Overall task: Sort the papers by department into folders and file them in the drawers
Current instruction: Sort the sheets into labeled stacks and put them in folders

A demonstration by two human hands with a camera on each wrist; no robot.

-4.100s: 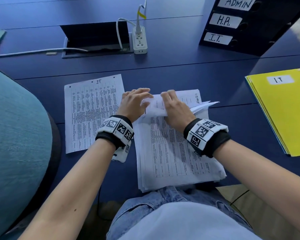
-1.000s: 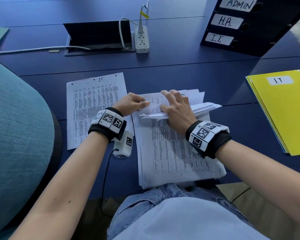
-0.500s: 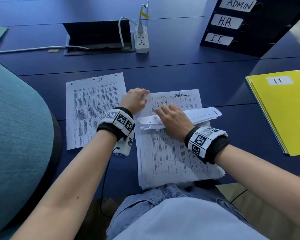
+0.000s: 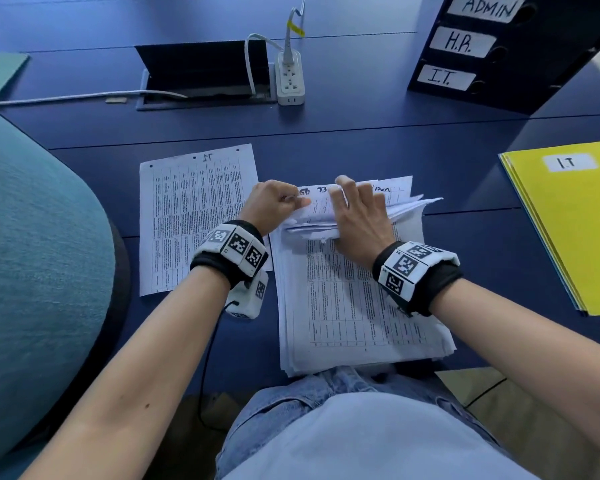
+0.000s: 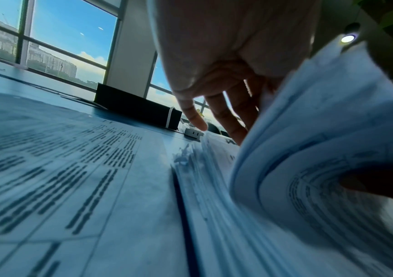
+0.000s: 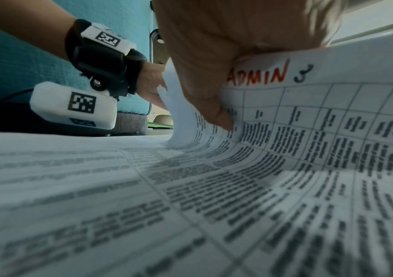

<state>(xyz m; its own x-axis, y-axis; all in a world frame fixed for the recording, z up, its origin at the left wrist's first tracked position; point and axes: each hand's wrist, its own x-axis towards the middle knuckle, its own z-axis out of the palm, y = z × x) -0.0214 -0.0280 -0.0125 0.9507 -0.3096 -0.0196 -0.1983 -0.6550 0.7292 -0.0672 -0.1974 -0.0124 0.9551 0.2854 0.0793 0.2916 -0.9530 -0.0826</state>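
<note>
Blue desk (image 4: 361, 140) — paper stack (image 4: 354, 306), both grips folding top sheets (image 4: 406, 206)

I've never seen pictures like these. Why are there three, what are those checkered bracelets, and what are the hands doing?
A person wears three cameras: one on the head looking down, one on each wrist, inside the checkered bands. The left hand and right hand bend back the top sheets of a paper stack on a blue desk to read their labels. The right wrist camera shows one marked ADMIN. A single sheet lies to the left, a yellow folder labelled IT to the right, and labelled drawers stand behind.
</note>
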